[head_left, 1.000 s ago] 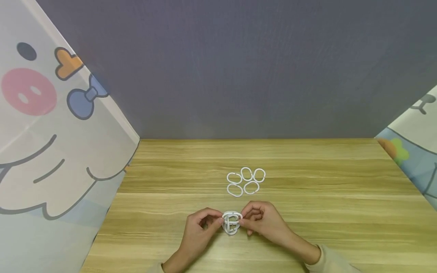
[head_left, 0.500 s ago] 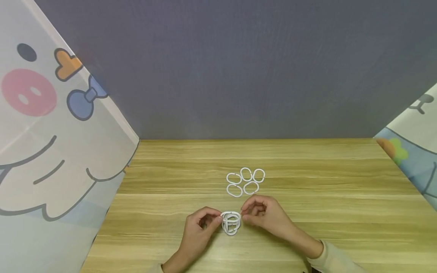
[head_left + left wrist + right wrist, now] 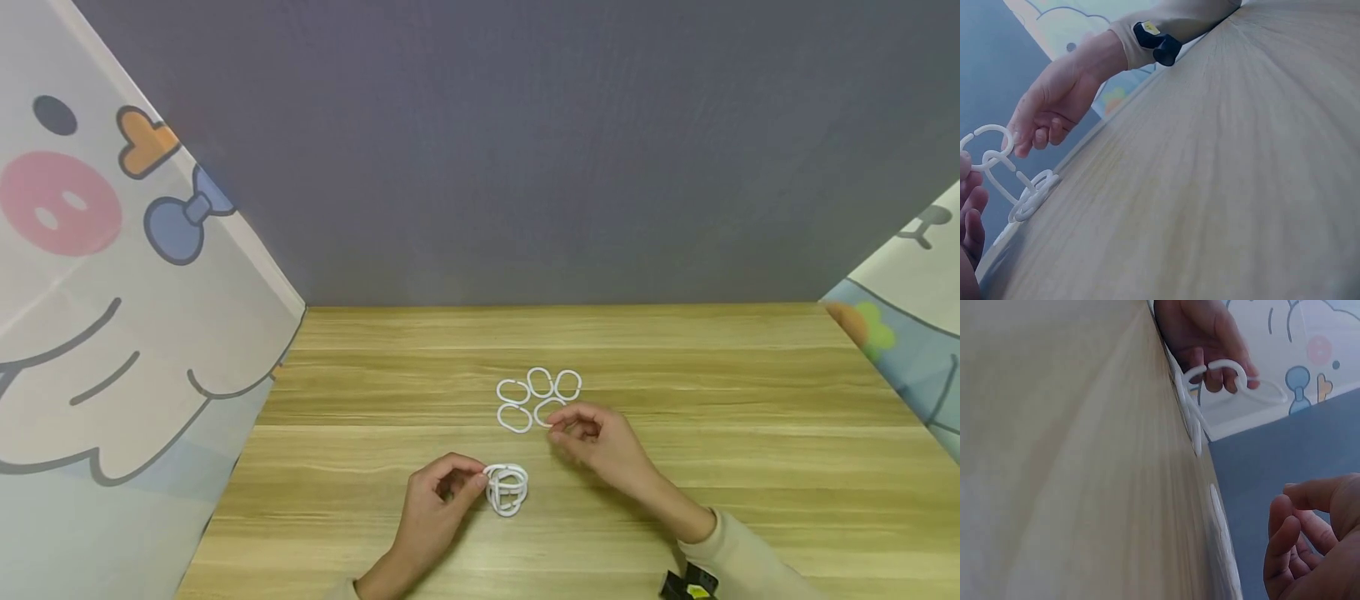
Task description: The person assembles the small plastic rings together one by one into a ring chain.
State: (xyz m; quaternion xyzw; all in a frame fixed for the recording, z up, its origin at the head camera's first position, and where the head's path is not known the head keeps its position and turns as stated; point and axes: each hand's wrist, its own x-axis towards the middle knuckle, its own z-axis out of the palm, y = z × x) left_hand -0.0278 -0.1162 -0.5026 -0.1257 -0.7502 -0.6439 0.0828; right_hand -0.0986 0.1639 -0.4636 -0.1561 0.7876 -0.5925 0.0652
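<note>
My left hand [image 3: 438,504] pinches a white plastic oval split ring [image 3: 997,127] between thumb and forefinger. That ring is raised at one end and linked with several like it, bunched in a small chain [image 3: 508,514] on the table. My right hand [image 3: 603,446] is over the near right one of the loose white split rings [image 3: 537,408], its fingertips covering part of that ring's edge in the head view. In the right wrist view the right thumb and fingers [image 3: 1316,537] are bent with nothing visible between them.
Several more loose split rings [image 3: 513,431] lie close together on the wooden table [image 3: 375,375], beyond the hands. A grey panel [image 3: 555,167] stands at the back. Cartoon-printed panels [image 3: 172,333] flank the sides. A black wrist camera [image 3: 688,583] sits at the right sleeve.
My right hand has let go of the linked ring and moved away from me, up and right, to the loose rings. My left hand stays in place, still pinching its ring.
</note>
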